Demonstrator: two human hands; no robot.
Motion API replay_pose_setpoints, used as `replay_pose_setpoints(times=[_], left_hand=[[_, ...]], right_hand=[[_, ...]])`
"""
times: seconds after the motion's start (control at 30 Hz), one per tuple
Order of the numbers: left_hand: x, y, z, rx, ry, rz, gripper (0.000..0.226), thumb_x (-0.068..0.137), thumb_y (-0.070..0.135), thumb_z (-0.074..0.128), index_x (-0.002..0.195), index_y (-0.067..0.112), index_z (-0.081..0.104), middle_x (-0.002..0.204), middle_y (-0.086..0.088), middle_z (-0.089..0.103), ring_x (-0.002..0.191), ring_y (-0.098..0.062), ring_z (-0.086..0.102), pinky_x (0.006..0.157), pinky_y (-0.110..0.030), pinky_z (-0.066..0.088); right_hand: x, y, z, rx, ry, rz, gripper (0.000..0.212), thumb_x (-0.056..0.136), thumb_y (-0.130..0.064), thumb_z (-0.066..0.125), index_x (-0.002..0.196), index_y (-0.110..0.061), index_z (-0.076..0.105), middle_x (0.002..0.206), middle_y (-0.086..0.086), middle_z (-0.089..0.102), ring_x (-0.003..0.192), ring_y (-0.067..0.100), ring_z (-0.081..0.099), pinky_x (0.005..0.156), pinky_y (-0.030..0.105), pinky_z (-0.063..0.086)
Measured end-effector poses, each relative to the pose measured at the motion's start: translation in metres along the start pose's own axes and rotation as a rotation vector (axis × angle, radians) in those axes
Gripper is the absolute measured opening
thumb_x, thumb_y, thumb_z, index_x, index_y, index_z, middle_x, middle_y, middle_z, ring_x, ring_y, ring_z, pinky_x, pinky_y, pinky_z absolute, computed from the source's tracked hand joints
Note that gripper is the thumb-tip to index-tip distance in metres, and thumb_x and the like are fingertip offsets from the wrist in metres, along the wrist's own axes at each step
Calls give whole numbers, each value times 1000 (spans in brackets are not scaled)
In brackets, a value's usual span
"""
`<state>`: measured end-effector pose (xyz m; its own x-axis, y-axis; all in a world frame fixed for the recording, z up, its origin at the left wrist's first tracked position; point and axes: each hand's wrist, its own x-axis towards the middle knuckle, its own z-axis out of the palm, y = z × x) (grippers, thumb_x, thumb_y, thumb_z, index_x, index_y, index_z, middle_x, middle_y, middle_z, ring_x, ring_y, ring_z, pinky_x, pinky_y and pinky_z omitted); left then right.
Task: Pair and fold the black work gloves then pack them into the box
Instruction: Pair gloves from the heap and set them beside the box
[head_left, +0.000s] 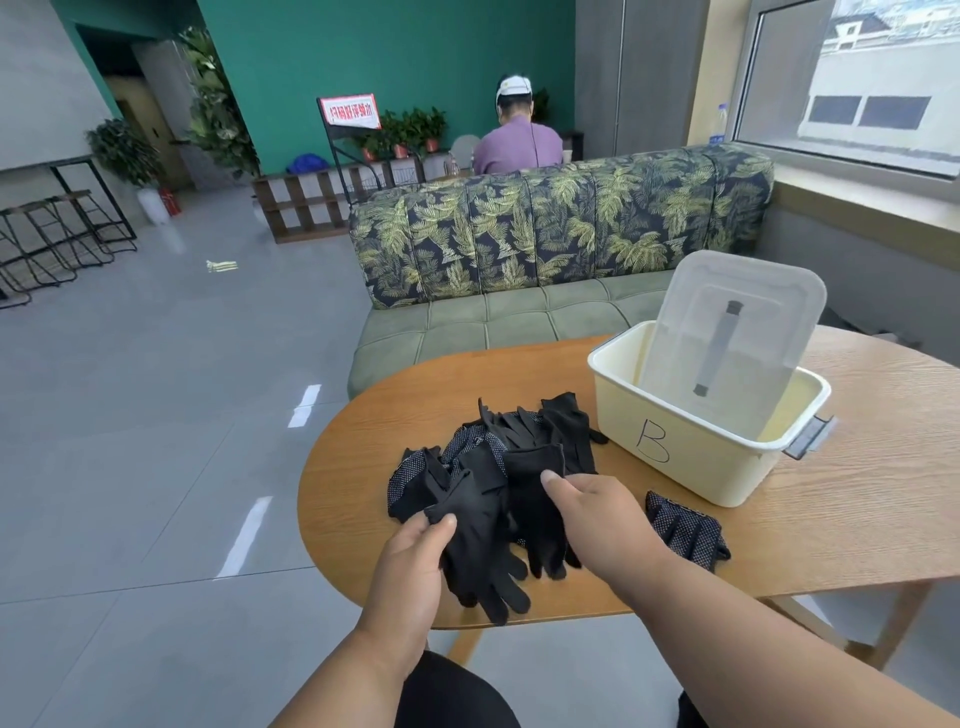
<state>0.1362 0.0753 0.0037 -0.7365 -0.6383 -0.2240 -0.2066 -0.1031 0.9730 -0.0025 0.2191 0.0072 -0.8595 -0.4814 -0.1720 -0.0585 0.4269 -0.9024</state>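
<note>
A loose heap of black work gloves (519, 441) lies on the wooden table (857, 493), some with dotted palms up. My left hand (415, 561) pinches the cuff of one black glove (478, 545) at the near edge of the heap; its fingers point toward me. My right hand (597, 514) lies over a second glove (532, 499) beside it, thumb on the fabric; its other fingers are hidden. A folded dotted glove bundle (685, 530) sits apart, right of my right hand. The cream box (691, 457) marked "B" stands at the right, open.
The box's translucent lid (737, 343) leans upright inside the box. The table's rounded near edge is just below the gloves. A leaf-patterned sofa (561, 228) stands behind the table. A person in a purple shirt (514, 145) sits beyond it, facing away.
</note>
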Motion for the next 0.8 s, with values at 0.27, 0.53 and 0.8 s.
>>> replay_pose_setpoints(times=[0.27, 0.53, 0.8], left_hand=[[-1, -1, 6, 18, -17, 15, 22, 110, 25, 47, 109, 27, 69, 89, 24, 76, 81, 10, 69, 60, -6, 48], [17, -9, -17, -106, 266, -35, 20, 106, 26, 53, 103, 25, 72, 98, 6, 78, 104, -19, 69, 80, -36, 52], [21, -15, -28, -103, 272, -73, 21, 106, 30, 52, 104, 30, 74, 103, 7, 77, 106, -21, 69, 98, -49, 56]], right_hand=[[-6, 4, 5, 13, -75, -18, 48, 107, -47, 45, 81, -9, 56, 71, 11, 47, 68, 21, 54, 67, 38, 42], [3, -2, -6, 230, 72, 41, 35, 109, -39, 45, 103, -14, 67, 93, 14, 72, 83, 27, 69, 67, 43, 54], [67, -18, -10, 656, 204, 172, 23, 109, -26, 47, 124, -16, 61, 104, 2, 70, 91, 18, 67, 77, 37, 60]])
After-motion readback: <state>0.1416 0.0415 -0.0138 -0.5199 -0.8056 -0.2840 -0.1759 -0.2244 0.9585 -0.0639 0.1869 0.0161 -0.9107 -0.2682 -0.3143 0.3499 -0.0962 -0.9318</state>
